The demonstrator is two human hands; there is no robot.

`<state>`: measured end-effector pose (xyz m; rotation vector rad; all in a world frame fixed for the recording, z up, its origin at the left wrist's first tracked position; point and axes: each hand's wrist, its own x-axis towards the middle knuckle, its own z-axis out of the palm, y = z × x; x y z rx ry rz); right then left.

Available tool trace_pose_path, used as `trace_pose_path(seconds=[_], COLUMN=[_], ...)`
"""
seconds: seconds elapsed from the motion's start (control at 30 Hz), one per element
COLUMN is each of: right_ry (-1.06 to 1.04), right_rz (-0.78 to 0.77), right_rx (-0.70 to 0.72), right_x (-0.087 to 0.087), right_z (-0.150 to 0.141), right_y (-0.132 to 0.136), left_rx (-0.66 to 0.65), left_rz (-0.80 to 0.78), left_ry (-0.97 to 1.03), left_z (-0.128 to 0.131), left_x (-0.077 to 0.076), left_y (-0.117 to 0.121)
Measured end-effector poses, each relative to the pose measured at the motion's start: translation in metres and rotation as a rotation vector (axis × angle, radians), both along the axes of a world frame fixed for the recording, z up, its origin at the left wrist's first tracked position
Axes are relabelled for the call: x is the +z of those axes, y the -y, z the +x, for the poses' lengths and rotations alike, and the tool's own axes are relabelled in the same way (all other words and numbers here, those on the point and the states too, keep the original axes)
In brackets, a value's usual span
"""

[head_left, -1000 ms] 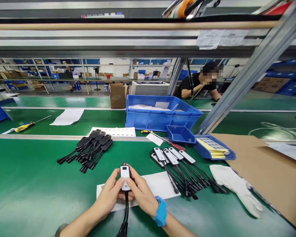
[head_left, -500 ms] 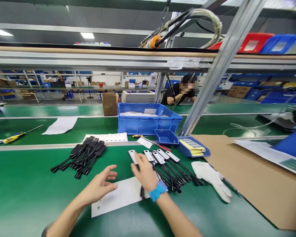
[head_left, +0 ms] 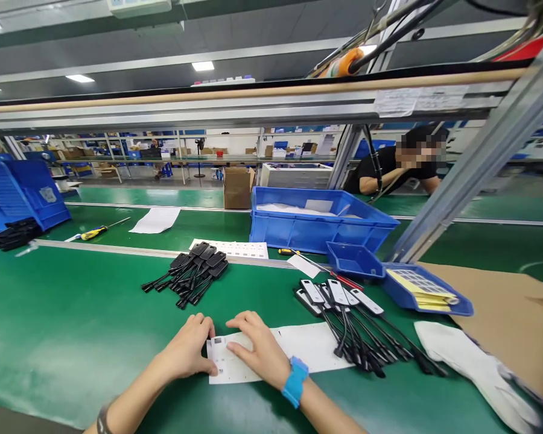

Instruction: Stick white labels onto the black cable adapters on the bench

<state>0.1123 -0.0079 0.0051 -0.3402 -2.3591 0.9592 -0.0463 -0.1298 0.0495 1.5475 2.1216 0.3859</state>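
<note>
A long white sheet (head_left: 314,346) with small printed marks and a dark window at its left end lies on the green bench. My left hand (head_left: 190,348) is at that end, thumb and fingers curled over the edge and corner. Above the same sheet is my right hand (head_left: 261,352), wearing a blue wristband, its thumb and fingers apart and nothing visible in them. To its right, white-faced devices with black cables (head_left: 337,293) are piled, their cables crossing the sheet's right end. Black devices with short cables (head_left: 199,265) lie heaped beyond my hands.
Behind stand a large blue bin (head_left: 294,229), a small blue tray (head_left: 355,265) and a tray of yellow-edged sheets (head_left: 391,295). A white glove (head_left: 470,361) and cardboard (head_left: 493,301) lie right. A yellow screwdriver (head_left: 95,232) lies far left. A person (head_left: 371,175) sits across.
The view has turned left. My right hand has moved from a white-faced device to the sheet. My left hand has closed in on the sheet's left end.
</note>
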Motion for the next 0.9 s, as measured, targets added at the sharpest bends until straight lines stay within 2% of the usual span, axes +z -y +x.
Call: trace_pose_path(seconds=[0.07, 0.13, 0.3, 0.37, 0.43, 0.5, 0.57, 0.6, 0.63, 0.7, 0.73, 0.77, 0.8, 0.83, 0.9], right_ry=[-0.022, -0.078, -0.234, -0.289, -0.343, -0.415, -0.541, -0.616, -0.686, -0.772, -0.781, -0.775, -0.763, -0.75, -0.712], right_rz=[0.016, 0.037, 0.094, 0.102, 0.12, 0.116, 0.057, 0.017, -0.022, -0.07, -0.079, -0.084, -0.089, -0.095, -0.106], right_rx=[0.009, 0.002, -0.019, -0.024, -0.025, -0.029, -0.082, -0.133, -0.197, -0.311, -0.34, -0.348, -0.343, -0.334, -0.315], right_x=[-0.003, -0.004, 0.002, 0.007, 0.013, 0.019, 0.025, 0.026, 0.027, 0.025, 0.023, 0.019, 0.014, 0.009, -0.001], right_z=[-0.002, -0.002, 0.003, 0.005, 0.009, 0.015, 0.022, 0.025, 0.027, 0.028, 0.026, 0.022, 0.018, 0.012, 0.001], right_y=[0.007, 0.008, 0.008, 0.01, 0.012, 0.012, 0.01, 0.007, 0.005, -0.001, -0.004, -0.007, -0.009, -0.011, -0.017], left_rx=[0.032, 0.054, 0.081, 0.138, 0.163, 0.149, 0.154, 0.194, 0.256, 0.445, 0.443, 0.394, 0.374, 0.359, 0.309], left_rz=[0.055, 0.108, 0.105, 0.076, 0.029, -0.011, 0.033, 0.114, 0.23, 0.575, 0.746, 0.899, 1.028, 1.096, 1.114], left_ry=[0.055, 0.221, 1.028, 1.141, 1.172, 1.185, 1.194, 1.194, 1.19, 1.118, 1.01, 0.822, 0.541, 0.264, -0.008], left_z=[0.003, 0.002, -0.006, -0.008, -0.012, -0.02, -0.036, -0.046, -0.056, -0.076, -0.083, -0.087, -0.089, -0.088, -0.078], left_x=[-0.002, -0.005, -0.01, -0.013, -0.014, -0.008, 0.01, 0.025, 0.043, 0.083, 0.102, 0.12, 0.135, 0.147, 0.16], left_y=[0.002, 0.003, 0.0, -0.004, -0.009, -0.016, -0.027, -0.036, -0.047, -0.078, -0.099, -0.123, -0.149, -0.178, -0.24])
